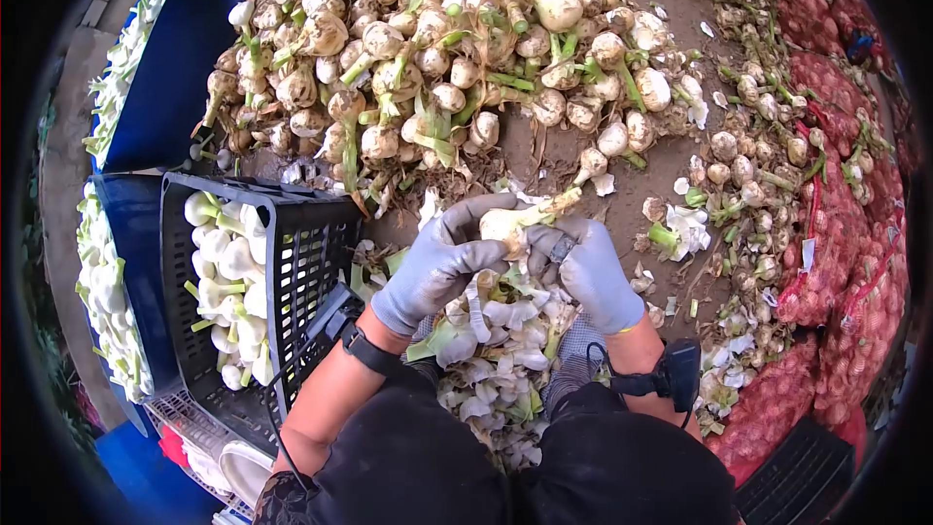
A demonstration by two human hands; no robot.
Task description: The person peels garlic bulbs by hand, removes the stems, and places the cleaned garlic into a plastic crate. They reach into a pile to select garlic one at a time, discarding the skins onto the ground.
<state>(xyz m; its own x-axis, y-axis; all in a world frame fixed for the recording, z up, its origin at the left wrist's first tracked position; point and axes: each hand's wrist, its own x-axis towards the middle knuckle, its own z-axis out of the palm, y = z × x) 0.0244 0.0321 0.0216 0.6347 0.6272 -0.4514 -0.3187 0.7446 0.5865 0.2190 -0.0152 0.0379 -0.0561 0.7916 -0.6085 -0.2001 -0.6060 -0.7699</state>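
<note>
Both my hands wear grey gloves. My left hand (439,262) and my right hand (589,267) together grip one garlic bulb (502,225) with a short green stalk pointing right. The bulb sits between my fingers, just above a heap of peeled white skins (498,350) that lies between my knees. A big pile of unpeeled, dirty garlic with green stalks (437,49) lies on the ground right in front of my hands.
A black plastic crate (311,243) at my left holds cleaned white garlic. Blue crates (131,224) with more white bulbs stand further left. Red mesh sacks (855,262) of garlic line the right side. Loose bulbs (748,156) lie scattered on the dirt.
</note>
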